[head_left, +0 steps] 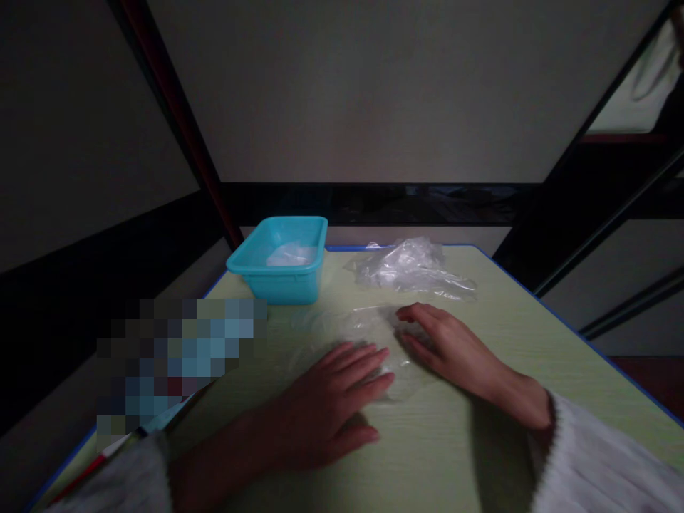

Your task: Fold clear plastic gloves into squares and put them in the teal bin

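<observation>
A thin clear plastic bag [353, 328] lies flat on the pale green table [481, 456] in front of me. My left hand [325, 410] rests palm down on the bag's near edge, fingers stretched out flat. My right hand [446, 345] lies on the bag's right side, fingers slightly bent and pressing the film down. Both wrists come out of white knitted sleeves.
A turquoise plastic tub [281, 260] stands at the back left of the table, something pale inside it. A crumpled heap of clear plastic bags [409, 267] lies at the back centre. A blurred patch covers the left table edge. Dark metal frame bars rise on both sides.
</observation>
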Demonstrator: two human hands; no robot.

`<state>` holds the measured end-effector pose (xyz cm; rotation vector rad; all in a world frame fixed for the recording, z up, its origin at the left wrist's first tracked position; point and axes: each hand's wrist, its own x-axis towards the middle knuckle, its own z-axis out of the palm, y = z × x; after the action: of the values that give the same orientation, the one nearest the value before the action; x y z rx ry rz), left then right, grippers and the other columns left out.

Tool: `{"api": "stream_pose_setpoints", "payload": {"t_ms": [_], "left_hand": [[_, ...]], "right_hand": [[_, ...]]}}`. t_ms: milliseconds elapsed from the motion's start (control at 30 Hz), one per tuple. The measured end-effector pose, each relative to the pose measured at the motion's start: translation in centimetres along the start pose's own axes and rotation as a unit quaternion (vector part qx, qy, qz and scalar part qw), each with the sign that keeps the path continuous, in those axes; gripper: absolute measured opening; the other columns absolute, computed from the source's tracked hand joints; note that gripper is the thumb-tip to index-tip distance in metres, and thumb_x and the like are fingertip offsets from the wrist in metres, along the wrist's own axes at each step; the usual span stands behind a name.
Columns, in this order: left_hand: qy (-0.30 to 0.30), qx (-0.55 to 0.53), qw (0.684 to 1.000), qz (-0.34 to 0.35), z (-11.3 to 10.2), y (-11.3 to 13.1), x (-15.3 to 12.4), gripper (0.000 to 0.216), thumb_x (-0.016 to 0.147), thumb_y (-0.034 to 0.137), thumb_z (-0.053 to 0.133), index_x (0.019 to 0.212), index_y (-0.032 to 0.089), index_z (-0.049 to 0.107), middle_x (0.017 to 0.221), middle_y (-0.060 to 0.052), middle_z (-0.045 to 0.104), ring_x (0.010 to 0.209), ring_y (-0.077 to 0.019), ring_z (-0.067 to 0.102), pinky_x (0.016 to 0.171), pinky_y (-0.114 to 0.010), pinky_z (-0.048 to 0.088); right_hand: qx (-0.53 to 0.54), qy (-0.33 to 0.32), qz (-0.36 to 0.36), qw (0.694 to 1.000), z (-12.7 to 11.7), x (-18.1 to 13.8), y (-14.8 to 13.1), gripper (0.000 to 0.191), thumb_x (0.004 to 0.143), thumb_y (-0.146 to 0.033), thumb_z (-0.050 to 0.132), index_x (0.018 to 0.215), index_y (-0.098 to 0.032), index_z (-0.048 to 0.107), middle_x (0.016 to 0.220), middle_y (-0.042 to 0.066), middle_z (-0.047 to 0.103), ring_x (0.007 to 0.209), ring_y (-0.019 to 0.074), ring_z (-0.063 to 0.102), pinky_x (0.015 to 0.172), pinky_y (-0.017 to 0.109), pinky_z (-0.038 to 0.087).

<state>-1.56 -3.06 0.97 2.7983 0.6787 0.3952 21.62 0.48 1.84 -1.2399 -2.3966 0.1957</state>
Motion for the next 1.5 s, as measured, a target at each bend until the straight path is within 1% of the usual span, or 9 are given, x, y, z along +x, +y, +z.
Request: {"api": "stream_pose_setpoints", "payload": {"t_ms": [133,333,733,867,1000,1067,1167,1367,1500], "left_hand": [[-0.092,-0.012,0.996,-0.009,-0.2,0.1,-0.1,0.065,0.084,0.056,0.042,0.139,0.022,0.028,0.148,-0.012,0.014,0.136,-0.0301,0.011,0.108,-0.051,0.012],[-0.115,-0.022,0.993,-0.004,-0.4,0.1,-0.1,0.067,0.083,0.057,0.045,0.139,0.026,0.027,0.148,-0.011,0.014,0.135,-0.0310,0.010,0.107,-0.052,0.012],[-0.072,0.033,0.996,0.028,-0.4,0.3,0.0,0.068,0.083,0.057,0.044,0.138,0.020,0.029,0.146,-0.015,0.020,0.135,-0.0312,0.016,0.106,-0.052,0.017],[0.051,0.102,0.993,0.008,-0.3,0.2,0.1,0.051,0.089,0.041,0.042,0.129,0.009,0.040,0.134,-0.018,0.044,0.126,-0.0281,0.038,0.103,-0.047,0.030],[0.192,0.148,0.967,-0.080,-0.1,-0.6,0.0,0.032,0.090,0.018,0.035,0.117,0.007,0.050,0.094,-0.011,0.070,0.084,-0.0188,0.065,0.090,-0.038,0.046],[0.191,0.170,0.961,-0.110,-0.1,-1.1,-0.1,0.032,0.089,0.015,0.034,0.115,0.008,0.051,0.079,-0.007,0.071,0.070,-0.0177,0.066,0.087,-0.038,0.049],[0.157,0.189,0.958,-0.144,-0.1,-1.6,-0.1,0.034,0.089,0.015,0.033,0.116,0.007,0.052,0.075,-0.008,0.071,0.066,-0.0192,0.066,0.085,-0.040,0.049],[0.107,0.154,0.961,-0.204,-0.5,-1.8,0.3,0.037,0.089,0.017,0.036,0.121,0.005,0.048,0.091,-0.011,0.070,0.079,-0.0222,0.066,0.091,-0.043,0.045],[0.093,0.133,0.960,-0.228,-0.7,-2.0,0.4,0.039,0.089,0.019,0.038,0.124,0.004,0.044,0.107,-0.014,0.065,0.096,-0.0234,0.061,0.095,-0.043,0.041]], "right_hand": [[-0.032,0.003,0.014,0.999,-0.4,0.1,0.6,0.022,0.082,-0.016,0.046,0.103,-0.012,0.053,0.096,0.013,0.062,0.088,0.0254,0.059,0.077,0.039,0.047],[-0.049,-0.012,0.010,0.999,-0.2,0.1,0.7,0.023,0.084,-0.017,0.045,0.104,-0.011,0.053,0.098,0.013,0.062,0.089,0.0258,0.058,0.078,0.039,0.047],[-0.052,-0.024,-0.003,0.998,0.0,0.2,1.0,0.023,0.086,-0.019,0.043,0.105,-0.010,0.054,0.094,0.014,0.063,0.086,0.0250,0.060,0.075,0.039,0.049],[-0.050,-0.016,-0.060,0.997,-0.9,0.2,0.8,0.025,0.090,-0.022,0.039,0.102,-0.012,0.058,0.095,0.013,0.065,0.088,0.0232,0.061,0.078,0.038,0.049],[-0.057,-0.062,-0.162,0.983,-1.4,0.2,0.6,0.031,0.093,-0.023,0.034,0.099,-0.012,0.062,0.099,0.012,0.067,0.098,0.0224,0.060,0.085,0.037,0.049],[-0.057,-0.087,-0.172,0.980,-1.4,0.2,0.4,0.031,0.093,-0.023,0.034,0.099,-0.013,0.063,0.101,0.011,0.067,0.106,0.0223,0.057,0.087,0.037,0.048],[-0.043,-0.112,-0.166,0.979,-1.5,0.1,0.2,0.031,0.093,-0.023,0.034,0.096,-0.013,0.064,0.099,0.011,0.067,0.111,0.0219,0.054,0.089,0.038,0.047],[0.029,-0.147,-0.180,0.972,-2.2,-0.1,-1.0,0.026,0.090,-0.019,0.039,0.082,-0.016,0.063,0.095,0.008,0.068,0.114,0.0207,0.051,0.100,0.040,0.037],[0.065,-0.175,-0.197,0.963,-2.3,-0.5,-2.5,0.021,0.088,-0.016,0.043,0.092,-0.017,0.063,0.096,0.008,0.067,0.114,0.0197,0.051,0.103,0.039,0.033]]}}
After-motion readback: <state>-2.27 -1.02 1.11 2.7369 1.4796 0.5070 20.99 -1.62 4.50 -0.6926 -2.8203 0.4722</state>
